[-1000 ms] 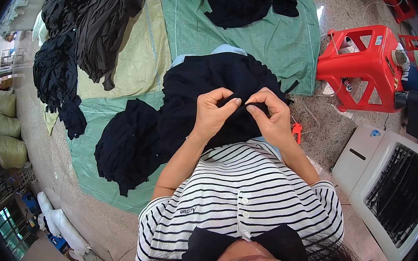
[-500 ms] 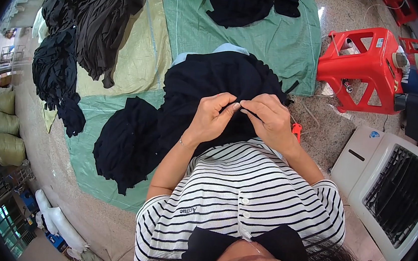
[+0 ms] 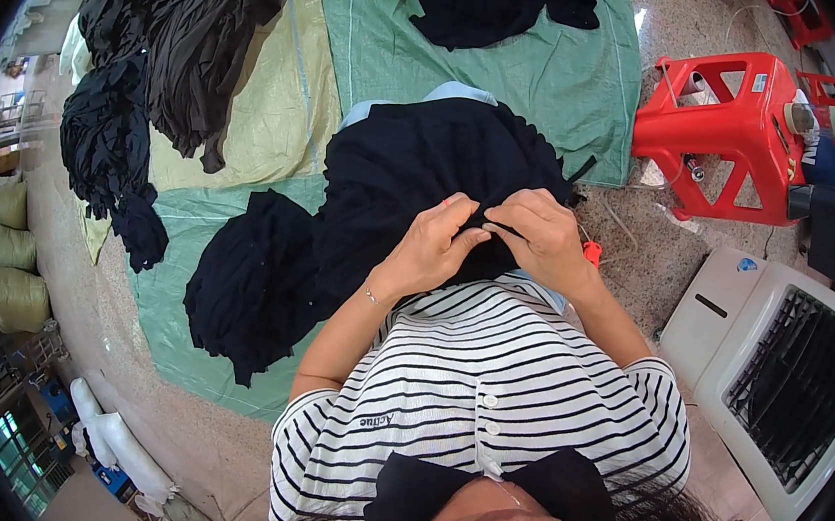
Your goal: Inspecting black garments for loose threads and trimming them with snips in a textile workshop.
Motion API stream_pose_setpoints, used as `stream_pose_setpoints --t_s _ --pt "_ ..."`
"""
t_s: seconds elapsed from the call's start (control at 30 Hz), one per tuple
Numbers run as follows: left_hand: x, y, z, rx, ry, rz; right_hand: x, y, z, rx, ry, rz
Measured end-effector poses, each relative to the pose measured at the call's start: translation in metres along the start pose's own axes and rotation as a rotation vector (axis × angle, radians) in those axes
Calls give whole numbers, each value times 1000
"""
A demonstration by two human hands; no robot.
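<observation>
A dark navy garment (image 3: 418, 155) lies gathered in a rounded heap over my lap, with a strip of light blue cloth (image 3: 462, 91) showing at its far edge. Above its near part, my left hand (image 3: 431, 247) is closed, thumb and forefinger pinched together at the dark cloth. My right hand (image 3: 545, 238) pinches the cloth right beside it, its fingertips almost touching the left ones. The exact bit of fabric between the fingers is too small to make out. Close to my right wrist shows a red plastic handle (image 3: 592, 252), mostly hidden.
More navy cloth (image 3: 252, 290) is heaped at the left on a green woven sheet (image 3: 225, 227). Dark garments (image 3: 202, 49) pile up at the far left, others (image 3: 483, 1) at the far side. On the right stand a red stool (image 3: 722, 124) and a white air cooler (image 3: 723, 320).
My left hand has shifted slightly right and nearer to me, its fingers curling more. The right fingertips have dipped a little, still pinching. The navy heap stays in place.
</observation>
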State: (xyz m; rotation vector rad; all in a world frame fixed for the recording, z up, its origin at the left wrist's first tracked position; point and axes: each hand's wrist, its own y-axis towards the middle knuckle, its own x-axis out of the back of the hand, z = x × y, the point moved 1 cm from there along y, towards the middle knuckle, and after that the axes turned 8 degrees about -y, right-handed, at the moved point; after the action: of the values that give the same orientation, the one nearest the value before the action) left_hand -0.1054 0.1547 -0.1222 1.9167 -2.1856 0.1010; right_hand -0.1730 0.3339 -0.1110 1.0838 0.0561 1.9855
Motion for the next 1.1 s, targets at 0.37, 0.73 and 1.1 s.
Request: stream_pose_setpoints --t_s 0.37,0.73,1.1 --pt "-9 -6 3 8 56 9 6 7 -6 -13 51 73" --pt "-21 -13 7 316 -528 -186 5 5 2 -98 119 40" --pt "-26 -13 -1 508 -531 -287 9 1 2 -36 39 59"
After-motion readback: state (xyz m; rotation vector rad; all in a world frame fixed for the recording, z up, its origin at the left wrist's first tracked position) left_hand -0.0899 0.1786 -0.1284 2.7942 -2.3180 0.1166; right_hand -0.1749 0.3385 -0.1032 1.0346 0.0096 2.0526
